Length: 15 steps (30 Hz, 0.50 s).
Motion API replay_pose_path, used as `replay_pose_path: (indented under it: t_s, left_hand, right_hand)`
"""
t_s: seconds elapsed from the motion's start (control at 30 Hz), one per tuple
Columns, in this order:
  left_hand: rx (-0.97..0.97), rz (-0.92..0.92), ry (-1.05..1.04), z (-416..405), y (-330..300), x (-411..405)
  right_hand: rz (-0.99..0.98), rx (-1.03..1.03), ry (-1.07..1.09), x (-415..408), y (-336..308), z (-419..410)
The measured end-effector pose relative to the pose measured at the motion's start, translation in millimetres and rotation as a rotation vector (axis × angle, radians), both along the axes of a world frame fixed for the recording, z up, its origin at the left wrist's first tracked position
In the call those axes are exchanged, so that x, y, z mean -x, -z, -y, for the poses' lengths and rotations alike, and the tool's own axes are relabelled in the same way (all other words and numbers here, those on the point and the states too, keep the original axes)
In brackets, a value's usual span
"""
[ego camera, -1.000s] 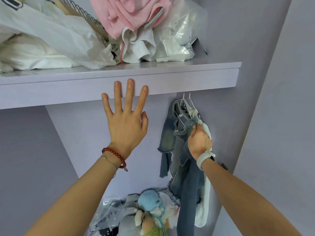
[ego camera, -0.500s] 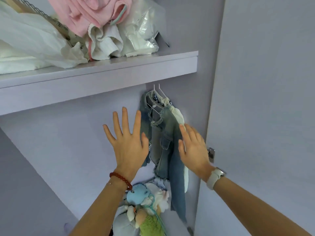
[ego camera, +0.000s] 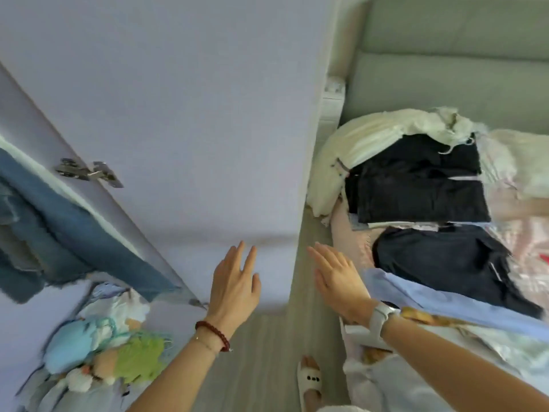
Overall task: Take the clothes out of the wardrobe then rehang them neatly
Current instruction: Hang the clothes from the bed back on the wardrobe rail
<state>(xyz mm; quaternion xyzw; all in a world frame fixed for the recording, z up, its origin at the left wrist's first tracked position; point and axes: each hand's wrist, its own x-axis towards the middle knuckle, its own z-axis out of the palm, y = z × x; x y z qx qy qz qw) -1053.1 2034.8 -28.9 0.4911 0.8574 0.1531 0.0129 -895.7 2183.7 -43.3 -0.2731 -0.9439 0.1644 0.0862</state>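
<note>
Blue denim clothes (ego camera: 50,233) hang inside the wardrobe at the far left, partly cut off by the frame edge. On the bed to the right lies a pile of clothes: two dark folded garments (ego camera: 416,185) (ego camera: 445,260), a white garment (ego camera: 371,135) and a light blue one (ego camera: 445,301). My left hand (ego camera: 234,286) floats with straight fingers in front of the wardrobe door (ego camera: 193,114), holding nothing. My right hand (ego camera: 338,278) is spread flat at the edge of the bed, also holding nothing.
The lilac wardrobe door stands swung out between wardrobe and bed, its hinge (ego camera: 89,172) showing. Soft toys (ego camera: 104,358) lie on the wardrobe floor at lower left. A narrow strip of wooden floor (ego camera: 267,367) runs between wardrobe and bed, with my slippered foot (ego camera: 310,382) on it.
The view has swung right and down, from the wardrobe interior to the door and bed. My right hand let go of the hanging denim; both hands dropped away from it, fingers straight.
</note>
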Motion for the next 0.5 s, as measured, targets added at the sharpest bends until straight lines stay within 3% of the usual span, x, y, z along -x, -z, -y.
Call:
replay_pose_path:
  t_s: [0.17, 0.5]
  left_hand:
    - [0.084, 0.084, 0.441, -93.0, 25.1, -76.3]
    - [0.269, 0.278, 0.624, -283.3, 91.6, -183.2]
  right_hand:
    - [0.079, 0.078, 0.409, -120.8, 20.3, -51.0]
    - [0.084, 0.387, 1.02, -300.3, 69.3, -170.8]
